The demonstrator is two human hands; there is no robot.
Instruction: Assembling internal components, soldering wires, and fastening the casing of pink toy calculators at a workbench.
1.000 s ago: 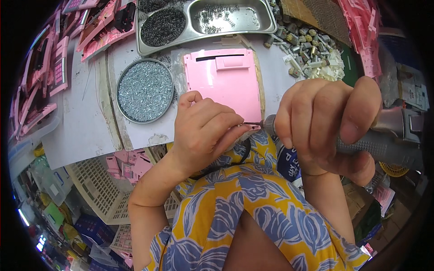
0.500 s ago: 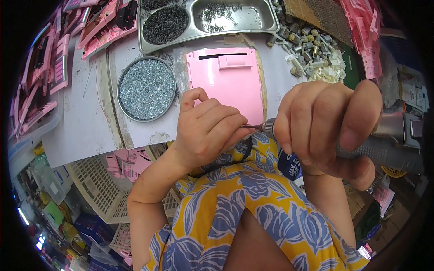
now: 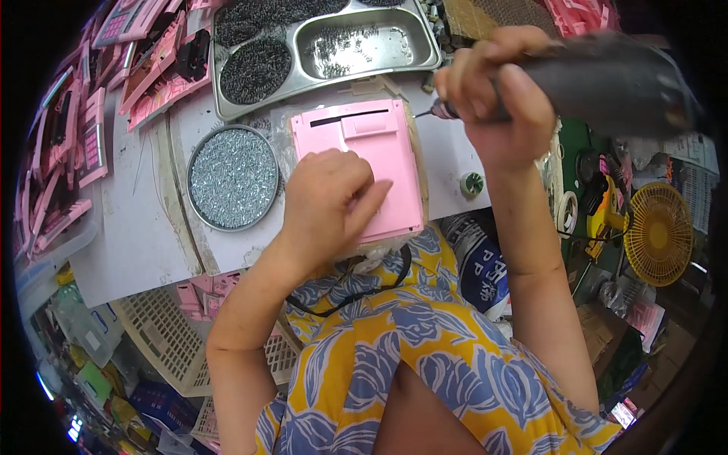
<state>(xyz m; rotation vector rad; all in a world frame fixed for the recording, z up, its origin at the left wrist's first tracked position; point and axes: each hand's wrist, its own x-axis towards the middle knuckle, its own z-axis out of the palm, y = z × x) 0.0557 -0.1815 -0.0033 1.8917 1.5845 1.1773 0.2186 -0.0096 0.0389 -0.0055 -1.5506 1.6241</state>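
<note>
Pink plastic at the middle of the head view: one flat panel (image 3: 394, 186) lies on the white-topped surface (image 3: 144, 243), directly before the seated person. Long dark slot along its far edge, a raised oblong block just nearer. Crinkled clear film (image 3: 284, 133) shows beside its left edge.

Left hand (image 3: 322, 205) over the panel's left and near part, back of the hand upward. Fingers curled, thumb stretched off to the right; from where I stand, cannot tell whether anything sits beneath them.

Right hand (image 3: 500, 98) raised at the far right of the panel, fingers wrapped round a dark power screwdriver (image 3: 607, 83), its body slightly blurred. Thin bit points left, tip by the panel's far right corner; touching or apart, I cannot tell.

Left of the panel: round dish (image 3: 189, 182), full of small silvery screws (image 3: 233, 178). Far side: steel compartment tray (image 3: 303, 57), dark coiled springs (image 3: 255, 72) heaped in its left well, a looser scatter in the right one. Far left: jumbled pink casings (image 3: 95, 136).

Right of the panel: small green-and-white round piece (image 3: 472, 184) near the surface's edge; well beyond, a yellow openwork disc (image 3: 658, 233). Near left, lower down: cream slotted crate (image 3: 163, 334) with pink parts (image 3: 201, 296).
</note>
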